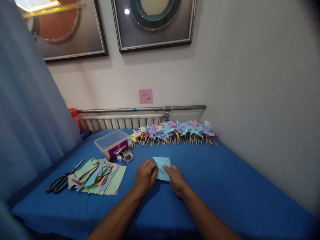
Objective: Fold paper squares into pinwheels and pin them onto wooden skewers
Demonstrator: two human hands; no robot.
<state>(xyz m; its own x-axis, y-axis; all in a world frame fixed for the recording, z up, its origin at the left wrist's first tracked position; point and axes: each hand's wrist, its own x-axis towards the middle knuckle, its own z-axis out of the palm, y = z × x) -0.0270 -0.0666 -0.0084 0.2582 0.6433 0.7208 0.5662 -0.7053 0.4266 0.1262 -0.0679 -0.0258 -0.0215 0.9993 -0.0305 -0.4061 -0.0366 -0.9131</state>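
A light blue square of paper (163, 162) is held up over the blue-covered table, with slanting lines running in from its corners. My right hand (176, 180) grips its right side, thumb on top and the fingers behind. At the left edge of the paper, my left hand (146, 176) is closed with curled fingers, pinching the sheet there; its fingertips are partly hidden. To the left lies a pile of coloured cut paper (97, 176). Dark-handled scissors (63, 178) rest beside that pile. Beyond it stands a small open box of metal fasteners (128, 156).
Many finished paper pinwheels on sticks (172, 131) lie in a row along the back. A clear plastic tub (112, 141) with a purple label stands at the back left. A wall (262, 100) borders the right side, and a blue curtain (30, 110) hangs at left.
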